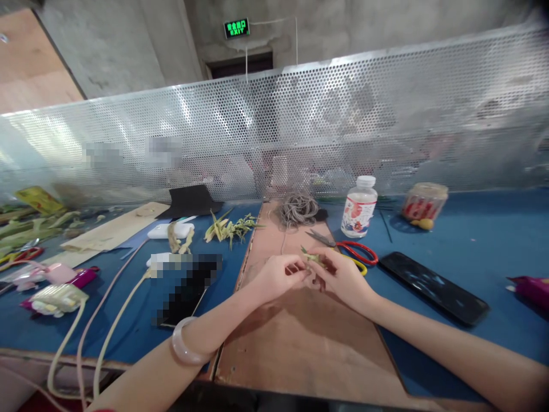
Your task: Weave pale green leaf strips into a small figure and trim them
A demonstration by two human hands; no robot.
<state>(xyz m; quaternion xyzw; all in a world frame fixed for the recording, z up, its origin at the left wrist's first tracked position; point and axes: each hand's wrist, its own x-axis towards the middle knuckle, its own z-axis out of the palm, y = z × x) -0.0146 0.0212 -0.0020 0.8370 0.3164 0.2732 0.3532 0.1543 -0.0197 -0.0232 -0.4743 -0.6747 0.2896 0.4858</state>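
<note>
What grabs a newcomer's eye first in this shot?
The left hand and right hand meet mid-frame over a brown board, pinching a small green leaf piece. Just behind lie red-handled scissors and a white-capped bottle; a black phone lies right of them on the blue table. A perforated metal screen spans the back.

Craft workshop, perforated metal divider (386, 114), exit sign (236, 28)

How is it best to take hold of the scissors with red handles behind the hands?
Probably by the red handle loops of the scissors, coming from the right. The loops lie flat on the blue table, close beyond the right hand, while the closed blades point away to the left. Both it and the left hand now pinch a leaf piece.
</note>
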